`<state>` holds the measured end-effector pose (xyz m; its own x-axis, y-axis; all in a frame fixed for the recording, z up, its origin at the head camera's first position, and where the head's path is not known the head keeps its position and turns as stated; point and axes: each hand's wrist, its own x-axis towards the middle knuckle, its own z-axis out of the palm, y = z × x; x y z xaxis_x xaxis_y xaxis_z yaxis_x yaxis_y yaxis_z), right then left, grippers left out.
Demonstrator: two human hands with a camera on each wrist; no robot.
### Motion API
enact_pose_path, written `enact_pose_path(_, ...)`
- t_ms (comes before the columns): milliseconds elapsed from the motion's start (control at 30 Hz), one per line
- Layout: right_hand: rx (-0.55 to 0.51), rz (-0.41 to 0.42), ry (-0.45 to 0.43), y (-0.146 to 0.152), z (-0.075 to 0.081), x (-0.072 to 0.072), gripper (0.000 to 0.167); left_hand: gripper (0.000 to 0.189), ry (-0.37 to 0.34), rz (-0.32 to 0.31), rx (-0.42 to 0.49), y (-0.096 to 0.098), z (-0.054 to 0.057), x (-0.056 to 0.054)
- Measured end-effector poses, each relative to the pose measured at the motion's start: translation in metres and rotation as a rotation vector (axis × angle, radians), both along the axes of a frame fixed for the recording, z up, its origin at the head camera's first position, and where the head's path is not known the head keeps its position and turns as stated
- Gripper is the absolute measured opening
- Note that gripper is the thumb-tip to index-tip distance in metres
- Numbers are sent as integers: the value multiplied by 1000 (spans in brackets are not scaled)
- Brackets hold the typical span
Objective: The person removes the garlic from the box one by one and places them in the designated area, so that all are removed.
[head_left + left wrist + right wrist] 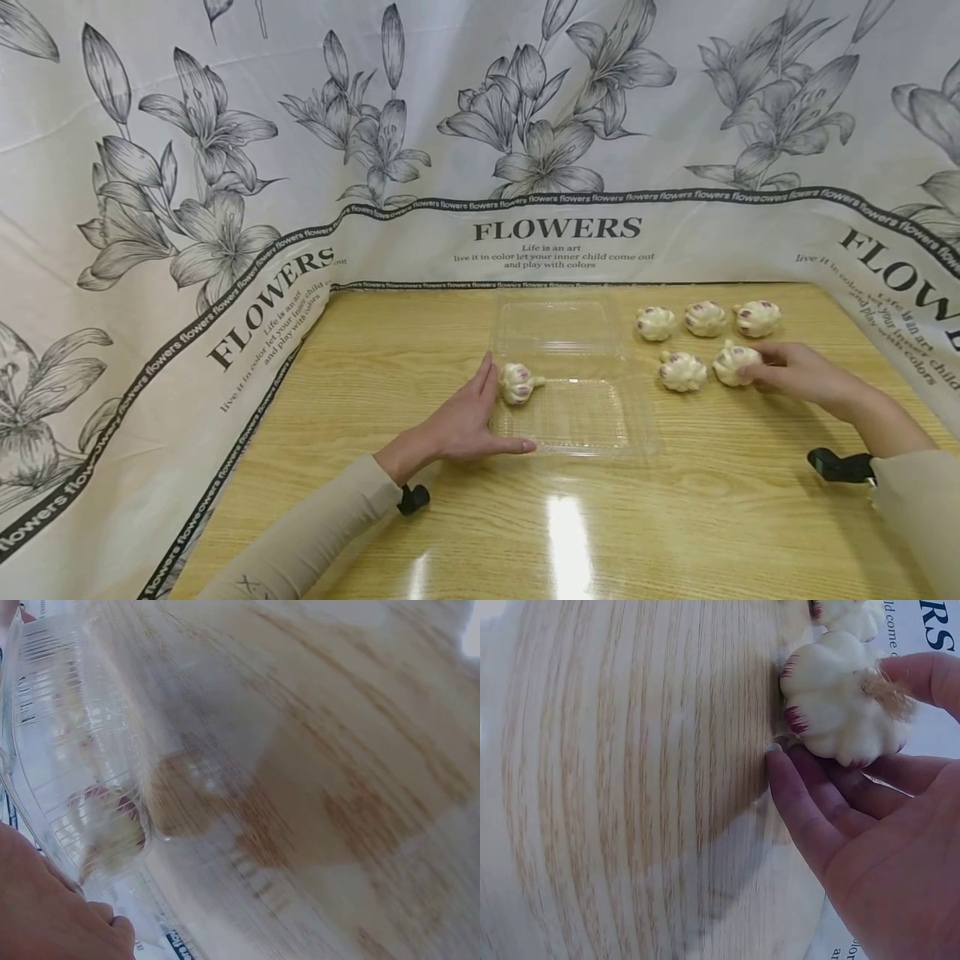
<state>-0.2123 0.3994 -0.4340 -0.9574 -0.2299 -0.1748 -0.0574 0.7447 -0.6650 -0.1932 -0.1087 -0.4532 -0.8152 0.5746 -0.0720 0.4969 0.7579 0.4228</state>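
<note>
On the wooden bench (450, 533), one white, purple-streaked garlic bulb (517, 383) already lies in the clear plastic clamshell box (592, 425) steadied by the flat left hand (468, 421), while the right hand (795, 375) pinches the nearest-right bulb (735, 363) of five outside.

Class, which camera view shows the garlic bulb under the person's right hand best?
The right wrist view: the garlic bulb fills the frame, with purple streaks and dry root tuft plain, fingers curling round it. The head view shows it small, partly behind the right hand. The left wrist view does not show it.
</note>
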Motion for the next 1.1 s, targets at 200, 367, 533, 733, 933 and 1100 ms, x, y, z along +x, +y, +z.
enact_pose_path(200, -79, 10, -27, 4, -3, -3, 53, 140, 2, 1, 0, 0, 1, 1)
enact_pose_path(367, -131, 14, -37, 4, -5, -4, 54, 139, 3, 0, -3, -1, 2, 0)
enact_pose_path(533, -163, 22, -41, 3, -4, -3, 56, 139, 0, -2, -3, -1, 2, 0)
enact_pose_path(733, -135, 11, -26, 5, -3, 1, 58, 139, -1, -5, 5, -1, 2, 0)
enact_pose_path(933, -59, 8, -10, 10, 5, 11, 64, 139, 5, -4, 1, -1, 1, 0)
enact_pose_path(1100, 9, -1, 10, 8, 13, 20, 70, 139, -2, -4, 2, -2, 2, 1)
